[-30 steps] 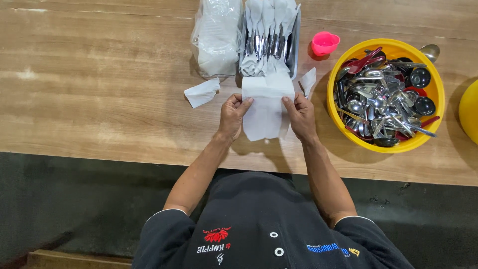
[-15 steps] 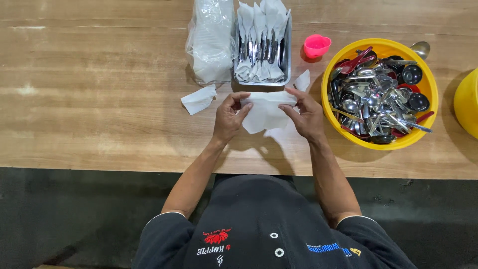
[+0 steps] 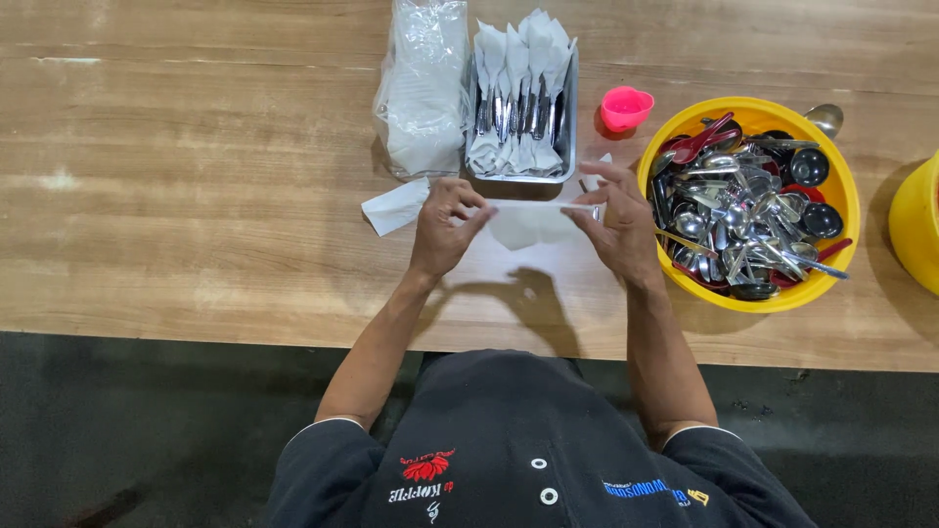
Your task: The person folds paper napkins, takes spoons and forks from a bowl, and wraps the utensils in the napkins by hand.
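My left hand (image 3: 445,225) and my right hand (image 3: 618,223) both pinch a white paper napkin (image 3: 533,221) stretched flat between them, just above the wooden table (image 3: 196,196). The napkin is folded into a narrow band. Right behind it stands a metal tray (image 3: 568,103) filled with several spoons and forks wrapped in napkins. A yellow bowl (image 3: 849,254) heaped with loose metal cutlery sits just right of my right hand.
A clear plastic bag of white napkins (image 3: 423,88) lies left of the tray. A loose napkin piece (image 3: 393,206) rests by my left hand. A small pink cup (image 3: 625,107) stands behind the bowl. Another yellow container (image 3: 917,220) shows at the right edge.
The napkin, hanging open as a tall sheet a second ago, has been folded up into a narrow band. Both hands have moved away from me, toward the tray.
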